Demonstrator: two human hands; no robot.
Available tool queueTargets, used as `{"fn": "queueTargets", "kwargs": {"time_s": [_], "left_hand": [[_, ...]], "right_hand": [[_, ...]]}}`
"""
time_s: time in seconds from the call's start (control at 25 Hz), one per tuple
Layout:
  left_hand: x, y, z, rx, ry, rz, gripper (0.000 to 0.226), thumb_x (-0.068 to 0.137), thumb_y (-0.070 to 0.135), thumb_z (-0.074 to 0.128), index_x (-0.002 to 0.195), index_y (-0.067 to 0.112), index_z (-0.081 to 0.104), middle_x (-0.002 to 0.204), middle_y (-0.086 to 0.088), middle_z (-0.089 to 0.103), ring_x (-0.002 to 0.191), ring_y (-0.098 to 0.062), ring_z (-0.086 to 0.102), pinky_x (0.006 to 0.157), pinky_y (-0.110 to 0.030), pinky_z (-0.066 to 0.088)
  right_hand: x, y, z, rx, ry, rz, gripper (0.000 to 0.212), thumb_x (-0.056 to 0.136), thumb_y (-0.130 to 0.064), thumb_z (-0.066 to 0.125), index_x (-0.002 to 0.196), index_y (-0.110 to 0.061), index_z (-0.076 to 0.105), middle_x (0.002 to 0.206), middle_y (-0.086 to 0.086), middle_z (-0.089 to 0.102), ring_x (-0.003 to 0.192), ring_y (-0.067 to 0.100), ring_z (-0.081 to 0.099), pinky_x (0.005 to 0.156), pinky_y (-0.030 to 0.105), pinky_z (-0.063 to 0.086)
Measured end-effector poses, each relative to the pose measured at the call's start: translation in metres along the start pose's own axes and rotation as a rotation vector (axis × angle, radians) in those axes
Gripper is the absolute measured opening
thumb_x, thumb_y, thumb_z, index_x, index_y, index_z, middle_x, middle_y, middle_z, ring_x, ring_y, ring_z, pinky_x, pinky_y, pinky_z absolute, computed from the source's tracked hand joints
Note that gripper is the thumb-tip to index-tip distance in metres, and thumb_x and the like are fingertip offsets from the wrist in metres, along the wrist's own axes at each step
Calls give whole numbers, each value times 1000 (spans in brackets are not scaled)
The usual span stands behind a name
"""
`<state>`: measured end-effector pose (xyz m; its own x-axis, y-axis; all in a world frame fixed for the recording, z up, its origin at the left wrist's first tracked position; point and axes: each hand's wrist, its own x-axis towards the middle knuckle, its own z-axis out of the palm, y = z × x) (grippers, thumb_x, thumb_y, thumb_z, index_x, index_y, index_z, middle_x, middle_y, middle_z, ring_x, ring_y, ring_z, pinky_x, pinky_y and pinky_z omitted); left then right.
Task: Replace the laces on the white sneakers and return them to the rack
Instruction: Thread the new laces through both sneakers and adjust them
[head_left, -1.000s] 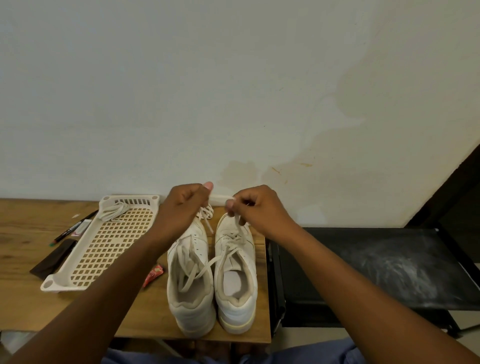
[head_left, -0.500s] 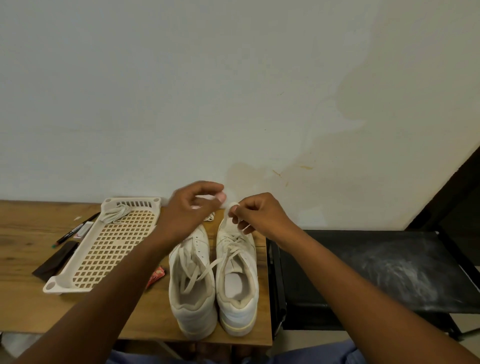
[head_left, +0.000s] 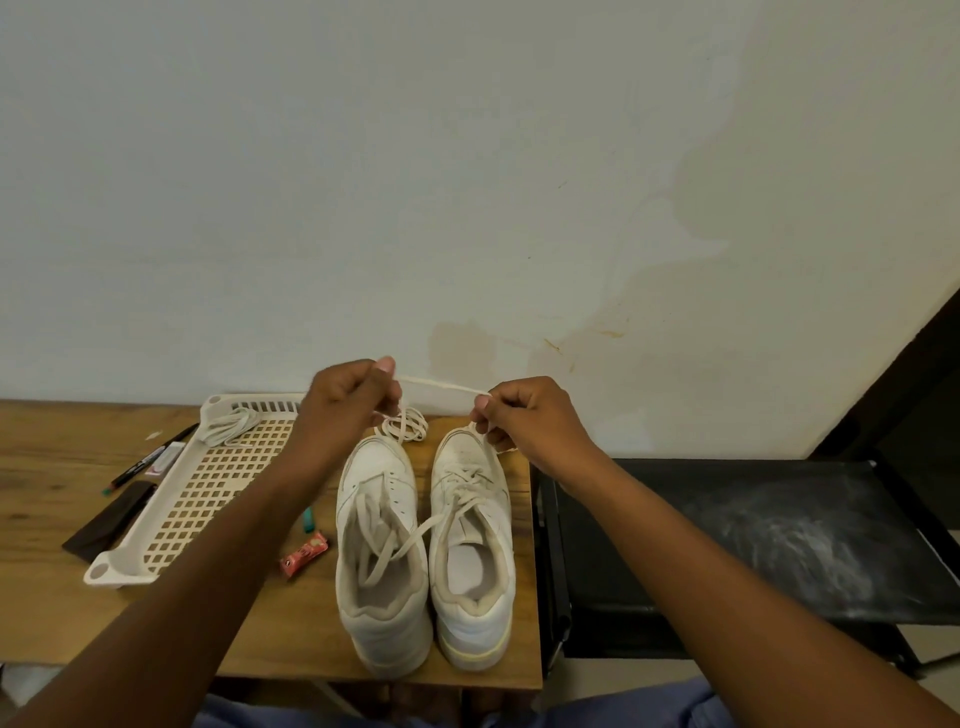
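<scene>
Both hands are raised over the far ends of the sneakers (head_left: 423, 540) on the table (head_left: 47, 597); left hand (head_left: 343, 410) and right hand (head_left: 530, 415) are each pinching the lace (head_left: 441, 388), stretching it level between them.

Left hand (head_left: 343, 402) and right hand (head_left: 524, 415) moved apart since half second earlier; lace (head_left: 441, 387) pinched between them was drawn out taut above sneaker toes. Coiled remainder of lace became visible below left hand.
</scene>
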<state>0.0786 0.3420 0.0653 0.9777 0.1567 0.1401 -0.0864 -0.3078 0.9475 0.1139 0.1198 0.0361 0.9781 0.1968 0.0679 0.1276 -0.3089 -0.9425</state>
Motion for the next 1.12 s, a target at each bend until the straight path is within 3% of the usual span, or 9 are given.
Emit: {"fn": "queueTargets", "kwargs": {"time_s": [0.2,0.28,0.32,0.4,0.56,0.72,0.88,0.96,1.12], "left_hand": [[-4,17,-3,-698,83,-150,24,97,14,66,76,3,62,85,-13,70,96,-28,71,96,-44,58],[-5,21,-2,-810,84,-132,26,93,14,70,71,6,58,77,-10,67,83,-22,71,92,-39,60],[-6,23,-2,-791,87,-121,28,90,19,72,70,8,57,71,-8,64,74,-20,68,87,-37,61],[-8,24,0,-635,42,-108,30,87,31,73,74,6,62,69,-8,63,68,-19,65,80,-36,61],[-16,20,5,-209,-189,-69,12,96,8,68,103,6,77,90,-12,77,84,-31,74,75,-34,64],[-27,19,20,13,-335,-91,30,89,0,74,114,15,70,86,-11,79,83,-27,78,76,-39,64],[-35,9,32,253,-416,-48,4,85,14,82,88,15,81,72,-4,77,66,-15,75,63,-28,61],[-38,3,37,474,-432,81,3,81,24,85,79,24,83,68,7,76,63,-7,71,61,-21,54],[-46,-6,47,725,-445,203,8,79,21,78,78,27,83,65,18,68,68,1,63,59,-9,41]], "right_hand": [[3,8,8,81,-93,69,23,100,-27,68,95,-10,82,97,5,80,100,26,74,97,45,59],[1,8,13,88,-168,88,21,98,-30,71,115,-19,79,117,5,76,112,25,70,104,47,55],[-1,6,13,28,-198,94,33,96,-29,73,129,-24,72,130,2,71,119,21,67,107,44,53],[-5,1,7,-249,-239,104,58,90,-27,79,143,-28,56,138,-1,60,123,17,61,105,36,52],[-25,-5,-3,-533,-386,303,37,84,-33,86,109,-15,66,101,7,74,87,25,76,81,42,65],[-44,-7,6,-790,-377,198,36,80,-46,84,92,-13,73,85,3,74,78,20,73,80,41,64],[-46,-5,14,-749,-298,209,26,83,-34,81,89,-9,74,82,8,75,74,24,75,78,43,65],[-44,-2,14,-621,-269,307,21,88,-27,79,91,-6,77,82,11,77,72,25,77,76,41,66],[-43,4,7,-279,-241,526,13,91,-4,74,100,7,75,87,21,77,72,29,76,77,45,66]]}}
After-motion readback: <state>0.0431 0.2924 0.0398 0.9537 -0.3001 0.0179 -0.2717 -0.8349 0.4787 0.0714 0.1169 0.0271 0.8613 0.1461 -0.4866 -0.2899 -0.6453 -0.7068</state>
